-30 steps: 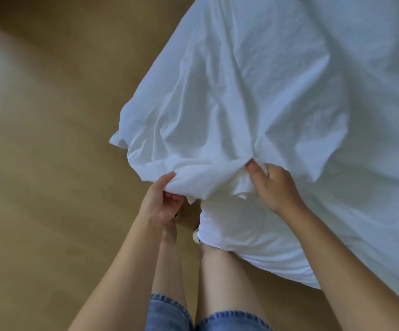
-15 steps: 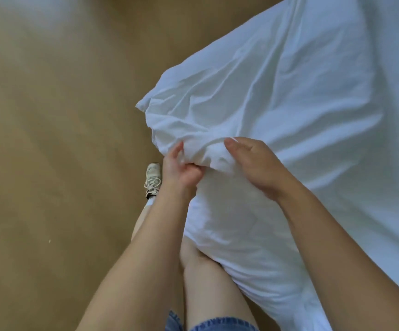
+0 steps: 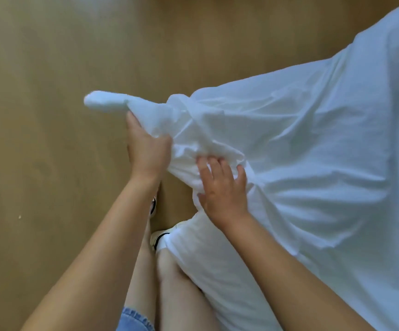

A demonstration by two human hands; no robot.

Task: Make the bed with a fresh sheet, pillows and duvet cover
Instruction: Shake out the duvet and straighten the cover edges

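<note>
Head view, looking down past both forearms. The left hand (image 3: 147, 151) is closed round a gathered bunch of the white cloth (image 3: 313, 163), thumb and fingers wrapped into the folds; a stubby corner (image 3: 102, 105) of the cloth sticks out beyond the grip toward the wooden floor (image 3: 50, 175). The right hand (image 3: 224, 187) lies flat on the cloth just beside the left, fingers spread and fairly straight, their tips touching the bunched fold and gripping nothing. Whether the cloth is the sheet or the duvet cover cannot be told. The cloth spreads from the two hands to the right and far side, covering the bed; its lower edge hangs against the person's knee, half covering one shoe (image 3: 160, 237). Denim shorts (image 3: 134, 318) show at the bottom edge.

Key relation: the gathered corner runs leftward and away from the left hand, while the bulk of the cloth lies to the right; the left hand is the nearer to the corner. Judged step: fitting or squaring this corner, the right hand steadying the slack.
</note>
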